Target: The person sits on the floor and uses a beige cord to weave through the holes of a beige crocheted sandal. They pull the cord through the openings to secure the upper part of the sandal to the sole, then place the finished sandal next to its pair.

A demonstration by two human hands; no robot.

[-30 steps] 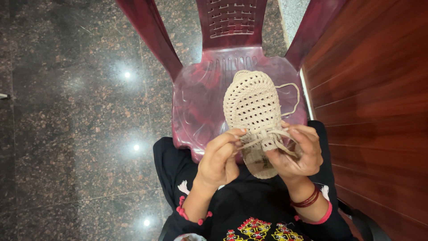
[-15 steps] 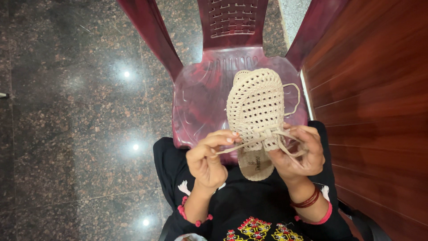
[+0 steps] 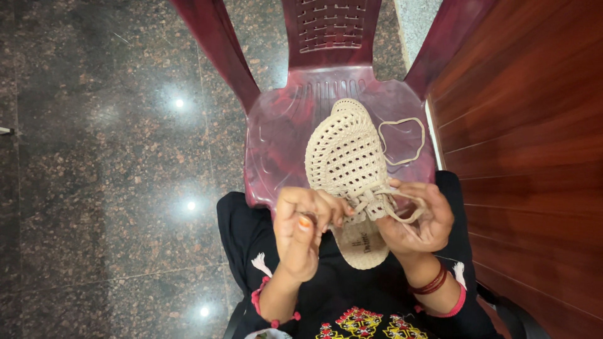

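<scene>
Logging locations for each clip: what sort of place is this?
Probably a home interior: a polished granite floor, a maroon plastic chair and wooden panelling beside it.

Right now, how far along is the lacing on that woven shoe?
Done: lace already crosses the beige mesh shoe near its opening. In hand: the left hand and right hand each pinch the lace, apparently knotting. Left: no finished bow shows; a loose cord loop lies on the maroon plastic chair.

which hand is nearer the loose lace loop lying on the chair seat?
Right. The right hand sits just below the loose lace loop, holding the beige woven shoe by its laces. The left hand is across the shoe, farther from the loop.
</scene>
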